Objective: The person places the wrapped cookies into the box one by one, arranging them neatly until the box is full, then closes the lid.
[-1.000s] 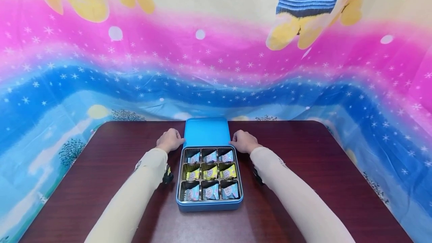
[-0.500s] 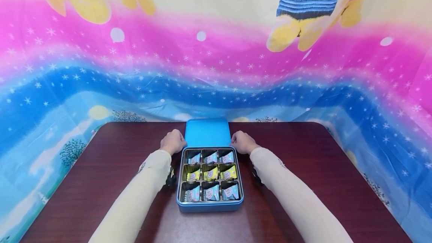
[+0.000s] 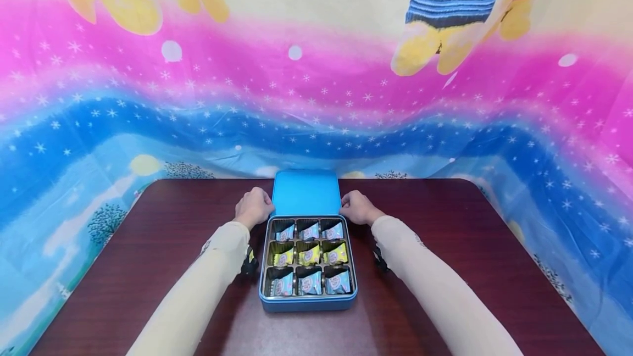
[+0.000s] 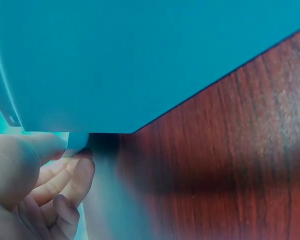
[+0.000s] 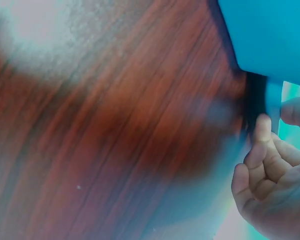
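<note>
A blue tin box [image 3: 307,304] stands on the table with its hinged lid [image 3: 306,194] laid back behind it. Wrapped candies fill the box's compartments: blue ones [image 3: 310,283] in the front and back rows, yellow ones [image 3: 309,255] in the middle row. At the lid's left edge, near the hinge, my left hand [image 3: 253,206] pinches the rim; the left wrist view has the thumb and fingers [image 4: 81,175] on either side of it. My right hand [image 3: 360,207] pinches the opposite edge, its fingers [image 5: 262,130] partly beneath the lid in the right wrist view.
The dark red-brown wooden table [image 3: 435,257] reaches back to a colourful cloth backdrop [image 3: 316,98], which also runs along both sides. Behind the box, the lid comes up to the table's far edge.
The lid has shifted slightly to the right and its far edge sits a little higher in view. My right hand has moved slightly right with it. Box and candies have stayed put.
</note>
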A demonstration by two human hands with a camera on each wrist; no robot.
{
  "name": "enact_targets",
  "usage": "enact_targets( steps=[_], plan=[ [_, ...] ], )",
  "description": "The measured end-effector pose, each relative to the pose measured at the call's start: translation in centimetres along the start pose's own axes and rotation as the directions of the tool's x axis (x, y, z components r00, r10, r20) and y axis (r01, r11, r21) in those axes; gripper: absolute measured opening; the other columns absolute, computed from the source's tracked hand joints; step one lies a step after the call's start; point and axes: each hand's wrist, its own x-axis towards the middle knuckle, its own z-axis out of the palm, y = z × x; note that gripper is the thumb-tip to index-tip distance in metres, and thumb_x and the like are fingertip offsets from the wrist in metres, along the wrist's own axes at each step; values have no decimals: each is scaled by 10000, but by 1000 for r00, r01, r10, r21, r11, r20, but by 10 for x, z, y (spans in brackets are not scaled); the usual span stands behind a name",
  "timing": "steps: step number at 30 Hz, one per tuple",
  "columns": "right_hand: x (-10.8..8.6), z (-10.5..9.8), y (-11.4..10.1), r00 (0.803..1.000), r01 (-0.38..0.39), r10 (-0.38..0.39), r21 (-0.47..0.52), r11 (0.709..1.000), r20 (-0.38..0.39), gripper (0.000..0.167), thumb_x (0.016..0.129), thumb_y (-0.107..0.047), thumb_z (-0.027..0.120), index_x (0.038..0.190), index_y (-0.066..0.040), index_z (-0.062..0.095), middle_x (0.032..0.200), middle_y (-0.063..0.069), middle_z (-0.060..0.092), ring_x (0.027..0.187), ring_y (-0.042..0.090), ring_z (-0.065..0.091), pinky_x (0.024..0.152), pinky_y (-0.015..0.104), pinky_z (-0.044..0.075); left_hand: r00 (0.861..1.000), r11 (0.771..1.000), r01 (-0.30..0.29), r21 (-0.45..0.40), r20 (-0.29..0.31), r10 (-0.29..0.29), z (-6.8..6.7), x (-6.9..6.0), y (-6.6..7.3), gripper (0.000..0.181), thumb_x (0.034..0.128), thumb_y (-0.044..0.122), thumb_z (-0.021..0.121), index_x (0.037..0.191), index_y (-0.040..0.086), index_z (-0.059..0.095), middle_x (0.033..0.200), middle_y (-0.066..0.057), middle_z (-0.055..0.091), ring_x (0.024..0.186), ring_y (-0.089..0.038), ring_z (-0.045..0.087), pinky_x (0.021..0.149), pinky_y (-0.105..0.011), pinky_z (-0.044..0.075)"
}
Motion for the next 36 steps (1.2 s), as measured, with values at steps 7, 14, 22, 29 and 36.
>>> enact_targets(
  steps=[7,14,22,29,36],
  plan=[
    [-2,-5,-1,1000,6,-5,20,1000,-20,259,943,-56,594,1168,72,591,1013,152,641,834,200,574,790,327,499,998,999,-27,-34,-58,25,-4,-4,2,97,914,215,666,883,132,708,928,-64,726,793,-240,641,739,-433,502],
    [-3,-7,3,999,21,-19,64,998,-31,165,935,-51,618,1071,29,570,915,95,599,754,177,542,717,290,467,998,997,-36,-63,-45,33,-10,-6,4,116,910,244,674,922,141,724,948,-34,742,810,-214,655,719,-401,494],
    [-5,-8,3,997,55,-51,70,996,-62,164,935,-60,637,1067,8,569,925,99,599,757,185,537,707,291,463,1000,993,-28,-116,-13,26,-17,-8,2,162,923,264,703,986,115,716,980,-59,749,859,-235,673,757,-420,488],
    [-7,-10,-2,992,91,-83,84,992,-95,181,940,-62,644,1086,17,572,934,102,595,783,194,535,724,299,463,1000,992,-27,-125,9,28,-22,-8,3,287,925,240,683,1171,96,714,1093,-80,761,998,-255,706,840,-456,519],
    [-12,-12,-8,982,135,-119,105,985,-146,207,953,-81,630,1130,14,580,944,109,619,789,199,546,737,317,471,999,989,-39,-140,-10,38,-32,-12,7,240,937,230,651,1131,92,686,1086,-94,736,941,-257,679,773,-408,507]
  ],
)
